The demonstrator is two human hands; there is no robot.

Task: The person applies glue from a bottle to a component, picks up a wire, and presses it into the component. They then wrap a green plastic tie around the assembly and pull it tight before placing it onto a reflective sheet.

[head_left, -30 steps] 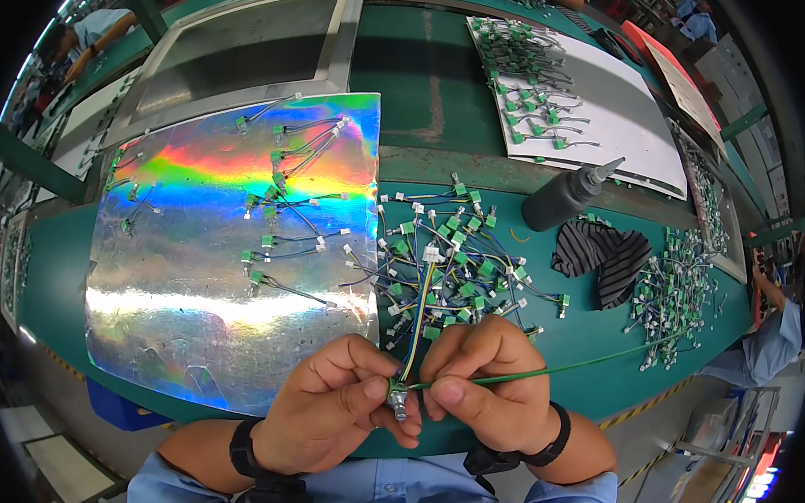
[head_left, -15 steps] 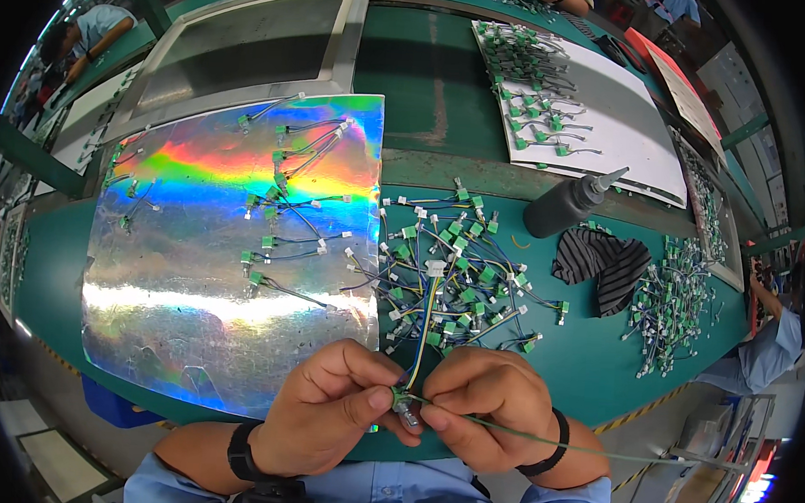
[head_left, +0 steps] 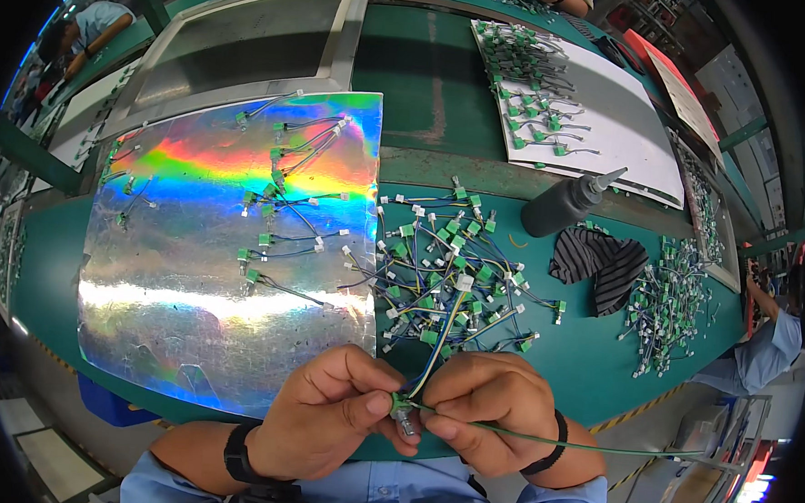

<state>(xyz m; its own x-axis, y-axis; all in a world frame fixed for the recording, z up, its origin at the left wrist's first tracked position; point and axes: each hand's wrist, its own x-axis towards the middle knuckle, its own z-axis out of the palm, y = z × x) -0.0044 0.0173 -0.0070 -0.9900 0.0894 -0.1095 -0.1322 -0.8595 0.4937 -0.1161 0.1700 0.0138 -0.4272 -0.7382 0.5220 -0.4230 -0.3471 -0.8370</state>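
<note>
Close to my body, my left hand pinches a small green potentiometer with a metal shaft pointing down. Its blue, yellow and white wires rise from it to a white connector above the heap. Between thumb and fingers, my right hand grips a thin green rod. The rod's tip is at the potentiometer, and its long end runs out to the right; whether it is stiff or a wire I cannot tell. Just beyond my hands lies a heap of similar wired potentiometers.
A shiny silver sheet with several wired parts lies at left. A dark dropper bottle, a striped cloth and another heap of parts are at right. Farther back is a white board with rows of parts. Other people sit around.
The white connector and its wires have swung to the right and slightly down. Both hands keep nearly the same place and hold. The view has shifted slightly.
</note>
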